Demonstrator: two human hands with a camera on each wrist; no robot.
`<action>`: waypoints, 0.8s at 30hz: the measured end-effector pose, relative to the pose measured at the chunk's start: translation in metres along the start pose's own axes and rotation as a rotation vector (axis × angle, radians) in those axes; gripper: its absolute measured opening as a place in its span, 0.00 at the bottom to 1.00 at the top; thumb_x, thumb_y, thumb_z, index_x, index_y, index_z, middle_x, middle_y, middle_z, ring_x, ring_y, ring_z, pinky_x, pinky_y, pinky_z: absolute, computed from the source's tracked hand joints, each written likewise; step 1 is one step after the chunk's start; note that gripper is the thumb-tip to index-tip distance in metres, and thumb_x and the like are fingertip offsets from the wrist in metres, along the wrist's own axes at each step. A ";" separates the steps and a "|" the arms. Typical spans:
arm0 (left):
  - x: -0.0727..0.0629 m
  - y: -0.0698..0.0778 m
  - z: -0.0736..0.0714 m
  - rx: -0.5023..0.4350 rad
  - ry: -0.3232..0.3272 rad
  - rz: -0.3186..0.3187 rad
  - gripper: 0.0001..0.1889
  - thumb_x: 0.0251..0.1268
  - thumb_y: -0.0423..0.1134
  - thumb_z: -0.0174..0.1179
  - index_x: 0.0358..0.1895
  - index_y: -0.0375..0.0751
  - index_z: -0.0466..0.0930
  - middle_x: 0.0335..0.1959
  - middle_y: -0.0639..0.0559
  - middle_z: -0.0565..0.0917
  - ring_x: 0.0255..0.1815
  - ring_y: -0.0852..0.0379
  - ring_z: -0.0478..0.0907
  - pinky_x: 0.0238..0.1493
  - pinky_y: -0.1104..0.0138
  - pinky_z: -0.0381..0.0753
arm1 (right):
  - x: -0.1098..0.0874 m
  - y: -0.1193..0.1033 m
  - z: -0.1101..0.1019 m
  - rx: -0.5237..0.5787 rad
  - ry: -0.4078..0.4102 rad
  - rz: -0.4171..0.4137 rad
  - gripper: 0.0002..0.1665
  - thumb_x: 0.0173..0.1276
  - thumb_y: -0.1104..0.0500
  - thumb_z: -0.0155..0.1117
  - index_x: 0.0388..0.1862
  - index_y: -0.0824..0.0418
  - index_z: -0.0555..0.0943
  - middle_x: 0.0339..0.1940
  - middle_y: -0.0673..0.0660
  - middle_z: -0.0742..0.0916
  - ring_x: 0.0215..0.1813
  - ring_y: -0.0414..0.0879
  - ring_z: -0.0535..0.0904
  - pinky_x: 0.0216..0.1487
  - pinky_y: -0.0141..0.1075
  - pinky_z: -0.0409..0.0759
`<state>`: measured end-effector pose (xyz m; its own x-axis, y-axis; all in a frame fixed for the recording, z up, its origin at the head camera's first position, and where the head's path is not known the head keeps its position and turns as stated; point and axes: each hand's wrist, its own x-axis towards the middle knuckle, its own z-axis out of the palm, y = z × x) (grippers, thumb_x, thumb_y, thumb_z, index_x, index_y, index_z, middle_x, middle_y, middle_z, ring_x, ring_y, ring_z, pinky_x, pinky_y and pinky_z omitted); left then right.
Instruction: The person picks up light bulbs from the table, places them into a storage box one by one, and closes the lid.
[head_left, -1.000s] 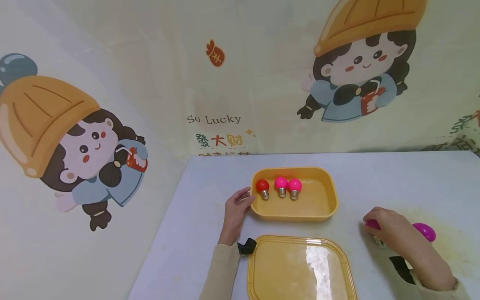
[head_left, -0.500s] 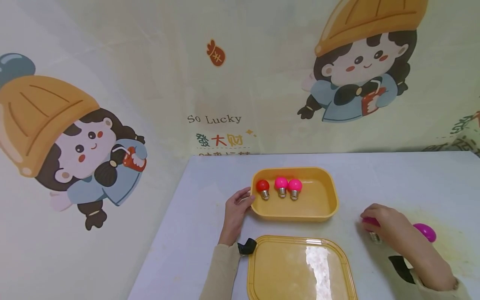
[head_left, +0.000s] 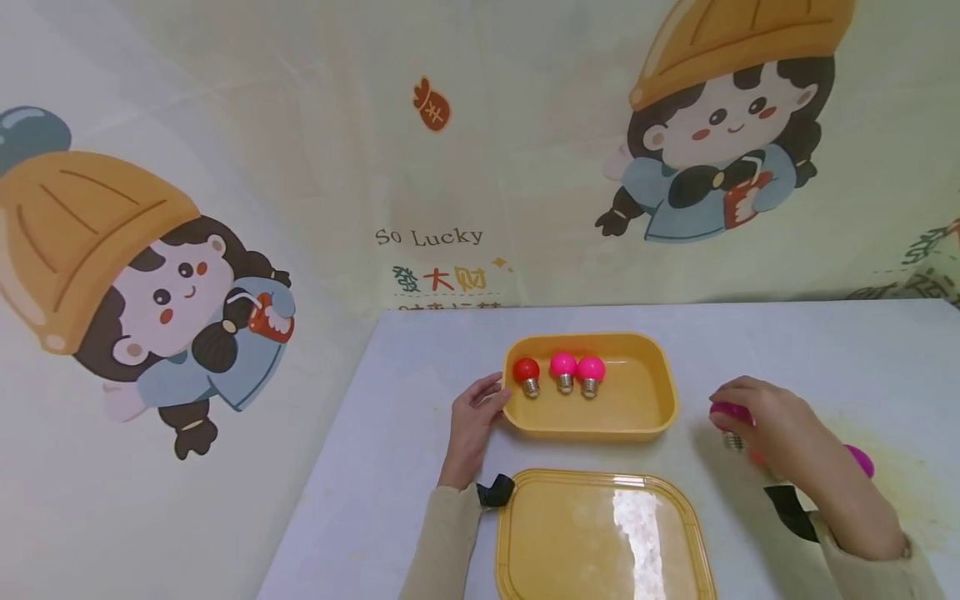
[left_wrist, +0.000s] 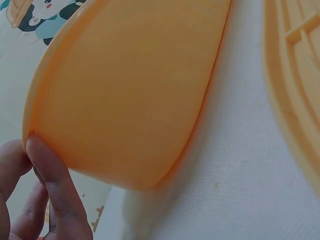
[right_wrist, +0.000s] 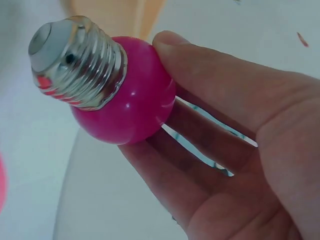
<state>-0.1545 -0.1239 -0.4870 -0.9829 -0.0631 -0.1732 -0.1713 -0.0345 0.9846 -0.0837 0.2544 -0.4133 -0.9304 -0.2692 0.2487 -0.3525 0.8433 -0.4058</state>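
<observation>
Your right grip (head_left: 776,427) pinches a round magenta, metal-based bulb (right_wrist: 145,95); your left grip (head_left: 475,421) pinches a rounded oblong yellow plastic box (head_left: 633,404) at its nine o'clock rim.

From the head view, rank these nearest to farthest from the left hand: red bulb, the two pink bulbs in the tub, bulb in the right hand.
1. Red bulb: left end of the tub.
2. Left pink bulb: just right of the red.
3. Right pink bulb: beside it.
4. Magenta bulb: in the right hand, right of the tub.
</observation>
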 end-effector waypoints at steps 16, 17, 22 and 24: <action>0.001 -0.001 -0.001 -0.022 -0.008 0.000 0.20 0.65 0.40 0.67 0.59 0.43 0.80 0.51 0.45 0.80 0.45 0.50 0.82 0.43 0.71 0.83 | 0.030 -0.029 -0.013 0.037 0.100 0.009 0.15 0.53 0.64 0.78 0.41 0.65 0.87 0.41 0.63 0.87 0.43 0.60 0.83 0.45 0.57 0.83; 0.001 0.000 -0.002 -0.018 -0.005 0.001 0.20 0.65 0.41 0.67 0.59 0.44 0.81 0.51 0.44 0.80 0.45 0.50 0.82 0.43 0.71 0.83 | 0.033 -0.032 -0.013 0.047 0.086 0.020 0.16 0.54 0.63 0.77 0.42 0.65 0.87 0.42 0.63 0.87 0.44 0.60 0.83 0.46 0.57 0.82; 0.002 0.000 -0.002 -0.033 -0.003 0.004 0.20 0.64 0.41 0.68 0.58 0.44 0.81 0.50 0.45 0.81 0.43 0.52 0.82 0.42 0.70 0.84 | 0.045 -0.043 -0.008 0.115 0.028 0.075 0.15 0.59 0.63 0.75 0.45 0.65 0.86 0.45 0.64 0.86 0.47 0.61 0.81 0.50 0.59 0.81; 0.003 -0.001 -0.001 -0.043 -0.011 0.005 0.20 0.64 0.40 0.68 0.58 0.43 0.81 0.50 0.45 0.81 0.43 0.53 0.82 0.41 0.70 0.84 | 0.048 -0.046 -0.006 0.126 0.025 0.073 0.15 0.59 0.63 0.75 0.45 0.66 0.86 0.45 0.64 0.86 0.47 0.61 0.81 0.50 0.58 0.81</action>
<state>-0.1570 -0.1252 -0.4883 -0.9844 -0.0526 -0.1676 -0.1633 -0.0775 0.9835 -0.1118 0.2054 -0.3778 -0.9517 -0.1963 0.2359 -0.2954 0.7945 -0.5306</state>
